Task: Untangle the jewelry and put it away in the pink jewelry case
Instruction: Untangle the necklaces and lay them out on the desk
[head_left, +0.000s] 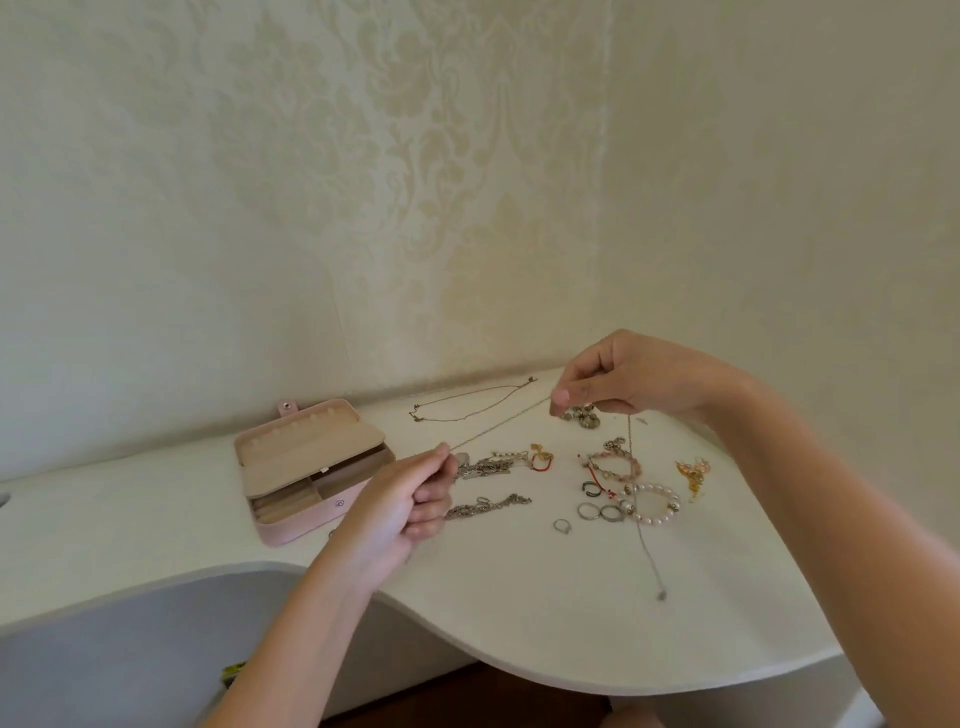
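The white surface (519, 613) curves in front of me, and the pink jewelry case (301, 527) sits on its left part, lid thrown back, its beige compartments showing. It lies just beside my left hand (410, 499).

Both hands are closed on one thin chain (498, 423). My left pinches one end low, near the case. My right hand (618, 384) pinches it higher up and further back, above the pile. The chain runs taut between them, and the rest hangs from my right hand, trailing down to the surface (641, 535) across the other pieces.

I judge the step in hand to be freeing this chain. To do it well I should keep the pull light, since a fine chain tightens its knots under strain. I should lift the hanging tail straight up so it does not drag the pearl bracelet (654, 501) or the beaded one (615, 465) along. Whether the tail is caught in them I cannot tell.

Another thin necklace (467, 402) lies spread out at the back, apart from the pile. The silver link bracelet (488, 505), the rings (597, 512) and the gold piece (693, 473) are not yet put away.
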